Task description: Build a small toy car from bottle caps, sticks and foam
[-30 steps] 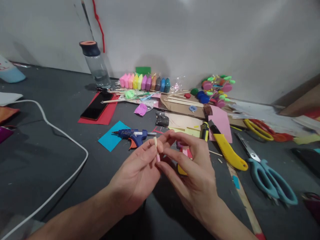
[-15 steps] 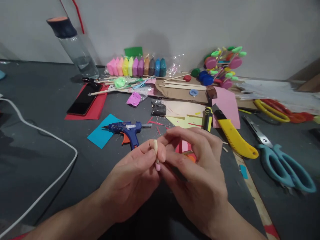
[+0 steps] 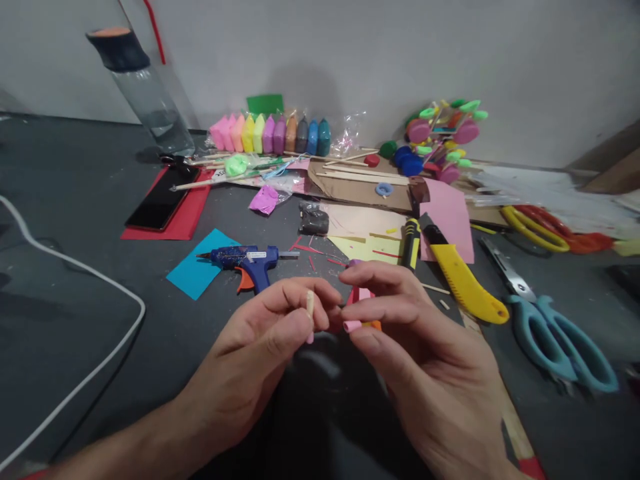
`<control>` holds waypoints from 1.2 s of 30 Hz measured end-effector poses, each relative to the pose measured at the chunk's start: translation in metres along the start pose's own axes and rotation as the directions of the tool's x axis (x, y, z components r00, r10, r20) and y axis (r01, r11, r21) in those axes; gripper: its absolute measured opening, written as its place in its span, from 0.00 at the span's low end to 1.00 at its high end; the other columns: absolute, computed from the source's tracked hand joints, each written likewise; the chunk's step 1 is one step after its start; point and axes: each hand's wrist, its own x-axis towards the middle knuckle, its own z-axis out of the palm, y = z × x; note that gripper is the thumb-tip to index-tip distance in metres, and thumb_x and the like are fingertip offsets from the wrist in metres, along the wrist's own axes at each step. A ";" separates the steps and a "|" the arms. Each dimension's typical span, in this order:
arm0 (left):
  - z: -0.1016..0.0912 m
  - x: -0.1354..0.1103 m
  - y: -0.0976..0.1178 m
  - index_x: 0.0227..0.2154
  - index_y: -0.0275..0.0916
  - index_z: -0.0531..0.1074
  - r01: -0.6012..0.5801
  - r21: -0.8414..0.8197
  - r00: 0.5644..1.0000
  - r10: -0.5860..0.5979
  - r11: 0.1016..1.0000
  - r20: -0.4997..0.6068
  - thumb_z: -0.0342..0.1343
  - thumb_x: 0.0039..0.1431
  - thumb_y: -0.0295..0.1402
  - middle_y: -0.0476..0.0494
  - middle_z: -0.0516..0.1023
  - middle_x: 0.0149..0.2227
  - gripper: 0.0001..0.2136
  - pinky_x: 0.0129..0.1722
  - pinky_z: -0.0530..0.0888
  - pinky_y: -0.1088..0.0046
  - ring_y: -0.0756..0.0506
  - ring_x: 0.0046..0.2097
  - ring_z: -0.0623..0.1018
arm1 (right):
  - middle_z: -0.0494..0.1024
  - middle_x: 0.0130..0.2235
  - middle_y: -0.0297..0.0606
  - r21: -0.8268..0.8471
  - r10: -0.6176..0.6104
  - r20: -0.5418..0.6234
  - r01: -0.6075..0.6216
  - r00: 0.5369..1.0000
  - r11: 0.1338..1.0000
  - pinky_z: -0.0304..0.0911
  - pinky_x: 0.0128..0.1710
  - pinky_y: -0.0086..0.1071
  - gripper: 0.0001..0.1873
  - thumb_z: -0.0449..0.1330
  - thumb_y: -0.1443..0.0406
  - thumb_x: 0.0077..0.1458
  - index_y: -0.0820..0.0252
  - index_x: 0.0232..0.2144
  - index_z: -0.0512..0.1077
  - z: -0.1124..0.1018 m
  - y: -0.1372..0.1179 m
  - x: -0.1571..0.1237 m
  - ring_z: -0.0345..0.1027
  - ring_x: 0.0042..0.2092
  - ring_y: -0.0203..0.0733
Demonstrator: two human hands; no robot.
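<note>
My left hand pinches a short pale wooden stick upright between thumb and fingers, and a bit of pink shows below the thumb. Between the thumb and fingers of my right hand is a small pink rolled tube with its open end towards the left hand. A narrow gap separates the two hands. Behind the right fingers, a red and pink piece and something orange on the table are partly covered.
A blue glue gun lies beyond the left hand. At right are a yellow utility knife and blue-handled scissors. Clay packets, a bottle and a phone stand or lie farther back. A white cable crosses the left side.
My hands have come apart; the right has moved to the right with the pink tube. The stick in my left hand now shows more plainly. The view has shifted slightly.
</note>
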 end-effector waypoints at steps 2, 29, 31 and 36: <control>-0.001 0.000 -0.001 0.31 0.42 0.79 -0.010 0.032 1.000 0.010 0.999 0.021 0.60 0.66 0.33 0.52 0.77 0.41 0.07 0.47 0.69 0.84 0.54 0.43 0.74 | 0.79 0.47 0.29 0.049 0.034 -0.009 -0.033 0.999 0.998 0.68 0.53 0.30 0.02 0.67 0.63 0.60 0.47 0.36 0.81 -0.001 0.001 0.000 0.72 0.51 0.36; 0.003 0.004 -0.004 0.24 0.36 0.78 0.142 -0.112 0.989 -0.145 0.984 -0.023 0.68 0.57 0.30 0.51 0.77 0.26 0.09 0.36 0.69 0.82 0.53 0.33 0.74 | 0.82 0.38 0.34 -0.031 -0.149 -0.010 0.148 0.989 0.988 0.73 0.43 0.32 0.11 0.66 0.74 0.57 0.52 0.36 0.80 0.002 -0.007 0.001 0.76 0.42 0.38; 0.003 0.003 -0.004 0.24 0.36 0.78 0.142 -0.108 0.989 -0.146 0.984 -0.025 0.67 0.58 0.30 0.51 0.77 0.27 0.08 0.35 0.69 0.82 0.53 0.33 0.74 | 0.82 0.37 0.34 0.017 -0.113 -0.016 0.113 0.994 0.993 0.74 0.41 0.31 0.09 0.67 0.73 0.57 0.52 0.35 0.81 0.003 -0.006 0.001 0.76 0.41 0.38; 0.003 0.003 -0.003 0.23 0.37 0.78 0.129 -0.048 0.990 -0.132 0.990 -0.051 0.68 0.57 0.32 0.50 0.77 0.28 0.09 0.38 0.70 0.80 0.52 0.34 0.73 | 0.82 0.35 0.35 0.081 -0.046 -0.028 0.048 0.999 0.996 0.74 0.38 0.32 0.06 0.69 0.70 0.55 0.53 0.33 0.81 0.002 -0.005 0.002 0.77 0.39 0.39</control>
